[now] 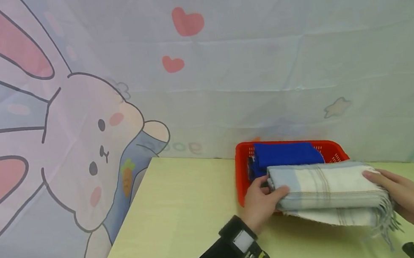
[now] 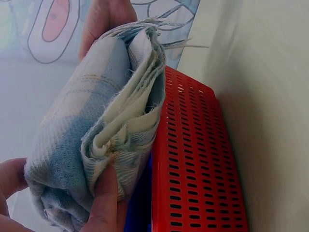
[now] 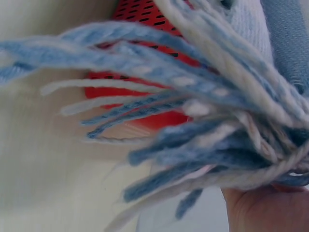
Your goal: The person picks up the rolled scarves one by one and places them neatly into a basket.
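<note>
A folded white and pale-blue plaid scarf with a fringed end is held up at the front of a red basket. My left hand grips its left end, with thumb and fingers on either side of the folds. At the fringed right end, my right hand grips the scarf, its thumb on top. In the left wrist view the layered folds of the scarf show above the basket's slotted wall. Fringe strands cover much of the right wrist view. A folded blue cloth lies inside the basket.
The basket stands on a pale yellow table, close to its back edge. Behind the table hangs a light curtain printed with a rabbit and hearts. A dark patterned item shows at the basket's left inside.
</note>
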The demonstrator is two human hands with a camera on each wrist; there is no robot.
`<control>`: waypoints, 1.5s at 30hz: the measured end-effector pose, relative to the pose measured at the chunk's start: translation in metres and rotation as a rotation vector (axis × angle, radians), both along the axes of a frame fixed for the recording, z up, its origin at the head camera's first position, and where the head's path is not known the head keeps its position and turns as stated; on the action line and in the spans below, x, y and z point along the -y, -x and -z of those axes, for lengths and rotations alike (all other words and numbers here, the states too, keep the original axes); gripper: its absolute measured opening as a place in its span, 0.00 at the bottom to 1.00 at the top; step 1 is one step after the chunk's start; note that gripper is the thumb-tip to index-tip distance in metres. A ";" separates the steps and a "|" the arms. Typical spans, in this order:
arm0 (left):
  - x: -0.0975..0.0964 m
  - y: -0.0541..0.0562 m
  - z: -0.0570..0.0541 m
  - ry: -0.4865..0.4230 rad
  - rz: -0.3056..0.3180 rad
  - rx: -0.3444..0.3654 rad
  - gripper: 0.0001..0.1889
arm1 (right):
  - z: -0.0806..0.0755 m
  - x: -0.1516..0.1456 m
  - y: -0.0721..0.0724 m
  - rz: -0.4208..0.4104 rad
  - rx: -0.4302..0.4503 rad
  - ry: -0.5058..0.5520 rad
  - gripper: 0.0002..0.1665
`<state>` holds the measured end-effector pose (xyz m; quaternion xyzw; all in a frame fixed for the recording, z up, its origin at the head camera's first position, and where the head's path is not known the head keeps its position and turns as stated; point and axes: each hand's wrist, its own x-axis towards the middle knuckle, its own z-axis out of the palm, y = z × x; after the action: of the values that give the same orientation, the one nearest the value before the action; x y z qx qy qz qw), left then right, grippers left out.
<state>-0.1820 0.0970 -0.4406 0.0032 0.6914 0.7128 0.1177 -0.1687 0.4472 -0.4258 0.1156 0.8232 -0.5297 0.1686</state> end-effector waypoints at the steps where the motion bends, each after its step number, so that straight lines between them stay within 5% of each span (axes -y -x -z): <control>1: 0.001 0.001 0.000 0.006 -0.004 -0.004 0.34 | 0.000 0.000 0.001 -0.013 -0.009 -0.005 0.59; 13: 0.007 0.012 0.004 0.020 -0.012 0.016 0.33 | 0.001 0.005 0.019 -0.072 -0.033 -0.045 0.58; 24: 0.012 0.025 0.007 0.157 0.000 0.016 0.36 | 0.003 0.012 0.031 -0.100 -0.023 -0.072 0.59; 45: 0.014 0.049 0.011 0.148 0.055 0.075 0.35 | 0.012 0.014 0.050 -0.107 0.014 -0.080 0.60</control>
<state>-0.2312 0.0825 -0.4520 -0.0133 0.7369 0.6559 0.1629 -0.2188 0.4331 -0.4381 0.0818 0.8476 -0.4856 0.1979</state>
